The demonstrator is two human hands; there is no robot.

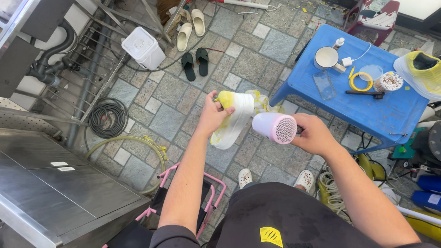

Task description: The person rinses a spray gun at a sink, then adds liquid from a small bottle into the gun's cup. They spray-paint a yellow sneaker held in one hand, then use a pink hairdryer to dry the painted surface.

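I see the left grip (212, 115) clasping a white shoe (235, 118) with yellow stuffing, held over the floor; my right grip (313, 134) wraps a pink dryer (275, 127), its nozzle just beside the shoe; blue table (387, 113) to the right.

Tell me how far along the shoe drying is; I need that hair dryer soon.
Done: one white shoe with yellow wrapping already sits at the blue table edge. In hand: the left hand holds a white shoe while the right hand aims the pink hair dryer at it. Whether it is dry cannot be told.
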